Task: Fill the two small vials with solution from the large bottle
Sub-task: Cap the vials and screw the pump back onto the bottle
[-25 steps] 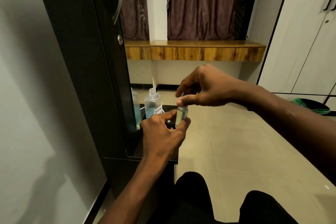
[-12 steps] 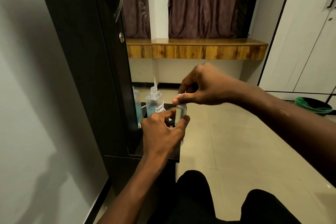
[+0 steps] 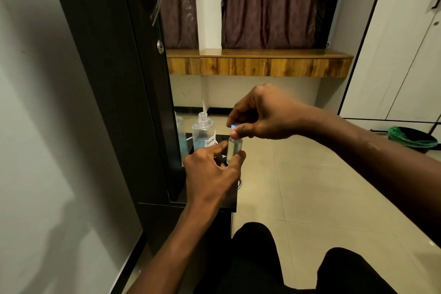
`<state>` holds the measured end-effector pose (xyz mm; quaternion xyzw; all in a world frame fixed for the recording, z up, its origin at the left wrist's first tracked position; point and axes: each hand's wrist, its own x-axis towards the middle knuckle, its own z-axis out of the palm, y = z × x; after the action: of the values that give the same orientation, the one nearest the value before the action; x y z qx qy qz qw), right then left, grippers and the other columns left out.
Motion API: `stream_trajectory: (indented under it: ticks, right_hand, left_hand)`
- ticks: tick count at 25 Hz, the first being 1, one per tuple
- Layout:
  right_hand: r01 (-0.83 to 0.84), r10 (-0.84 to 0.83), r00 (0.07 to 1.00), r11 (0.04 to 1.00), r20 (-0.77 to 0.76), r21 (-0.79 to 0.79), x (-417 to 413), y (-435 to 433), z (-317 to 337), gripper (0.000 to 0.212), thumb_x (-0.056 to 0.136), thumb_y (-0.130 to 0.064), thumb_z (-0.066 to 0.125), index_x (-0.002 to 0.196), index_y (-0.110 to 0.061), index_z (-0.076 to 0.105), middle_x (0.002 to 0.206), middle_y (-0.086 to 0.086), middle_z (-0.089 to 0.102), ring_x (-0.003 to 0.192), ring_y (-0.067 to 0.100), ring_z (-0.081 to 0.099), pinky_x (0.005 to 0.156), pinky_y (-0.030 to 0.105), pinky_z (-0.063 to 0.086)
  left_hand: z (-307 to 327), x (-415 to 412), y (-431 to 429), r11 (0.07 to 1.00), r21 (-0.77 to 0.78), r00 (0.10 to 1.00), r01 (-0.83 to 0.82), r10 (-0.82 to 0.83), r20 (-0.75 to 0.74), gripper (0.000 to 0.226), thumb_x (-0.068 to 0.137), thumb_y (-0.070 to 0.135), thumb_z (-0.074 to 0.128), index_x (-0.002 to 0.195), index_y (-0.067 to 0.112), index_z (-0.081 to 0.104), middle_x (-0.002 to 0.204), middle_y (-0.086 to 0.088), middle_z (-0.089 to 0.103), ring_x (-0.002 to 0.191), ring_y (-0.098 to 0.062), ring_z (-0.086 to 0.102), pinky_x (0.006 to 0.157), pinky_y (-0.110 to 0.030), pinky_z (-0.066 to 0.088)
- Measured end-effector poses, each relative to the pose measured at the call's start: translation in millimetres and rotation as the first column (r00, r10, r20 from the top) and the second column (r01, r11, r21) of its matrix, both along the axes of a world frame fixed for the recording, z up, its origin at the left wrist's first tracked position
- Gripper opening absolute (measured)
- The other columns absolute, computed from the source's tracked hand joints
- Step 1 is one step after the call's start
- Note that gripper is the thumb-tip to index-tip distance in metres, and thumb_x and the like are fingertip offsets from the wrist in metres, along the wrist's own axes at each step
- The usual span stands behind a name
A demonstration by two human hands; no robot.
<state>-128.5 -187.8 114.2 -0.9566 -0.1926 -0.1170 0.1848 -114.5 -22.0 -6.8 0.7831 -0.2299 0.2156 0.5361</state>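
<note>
My left hand (image 3: 212, 174) holds a small clear vial (image 3: 233, 149) upright between thumb and fingers, above the black shelf (image 3: 230, 203). My right hand (image 3: 265, 114) pinches the vial's light cap (image 3: 235, 126) at its top. The large clear bottle (image 3: 203, 133), uncapped, with bluish liquid and a handwritten white label, stands on the shelf just left of the vial, beside the mirror. A second vial is hidden from me.
A tall black cabinet door with a mirror (image 3: 167, 79) and metal handle rises on the left. Tiled floor (image 3: 298, 186) spreads to the right, with a green-lined bin (image 3: 412, 138) far right. My dark-clad knees (image 3: 262, 258) are at the bottom.
Both hands stay on the vial; my right fingers have shifted slightly on the cap. The view has drifted a little.
</note>
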Motion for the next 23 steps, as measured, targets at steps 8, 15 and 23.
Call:
stream_trajectory:
  ticks: [8, 15, 23]
  right_hand:
    - [0.020, -0.020, 1.000, 1.000, -0.010, -0.001, 11, 15, -21, 0.019, 0.085, -0.022, 0.081, 0.103, -0.016, 0.079, 0.082, -0.015, 0.073, 0.073, -0.012, 0.068, 0.062, 0.004, 0.051]
    - [-0.010, 0.010, 1.000, 1.000, -0.014, -0.027, 32, 20, -57, 0.028, 0.087, -0.023, 0.079, 0.114, -0.015, 0.077, 0.101, -0.006, 0.077, 0.076, -0.010, 0.063, 0.067, 0.001, 0.050]
    - [-0.011, 0.008, 0.999, 0.999, -0.054, -0.053, 71, 11, -115, 0.032, 0.087, -0.024, 0.080, 0.117, -0.018, 0.076, 0.104, 0.000, 0.078, 0.076, -0.002, 0.062, 0.073, 0.009, 0.046]
  left_hand:
    - [-23, 0, -3, 0.997, -0.050, 0.997, -0.057, 0.060, 0.054, 0.032, 0.081, 0.028, 0.088, 0.106, 0.010, 0.080, 0.062, 0.032, 0.047, 0.047, 0.008, 0.052, 0.048, -0.001, 0.044]
    - [-54, 13, -1, 0.988, -0.051, 0.988, -0.148, 0.145, -0.047, 0.044, 0.081, 0.037, 0.086, 0.119, 0.015, 0.076, 0.063, 0.013, 0.063, 0.048, 0.001, 0.057, 0.046, -0.012, 0.049]
    - [-109, 29, 14, 0.978, 0.028, 0.956, -0.208, 0.209, -0.205, 0.045, 0.075, 0.037, 0.090, 0.114, 0.016, 0.079, 0.098, 0.005, 0.080, 0.080, 0.003, 0.070, 0.072, -0.008, 0.057]
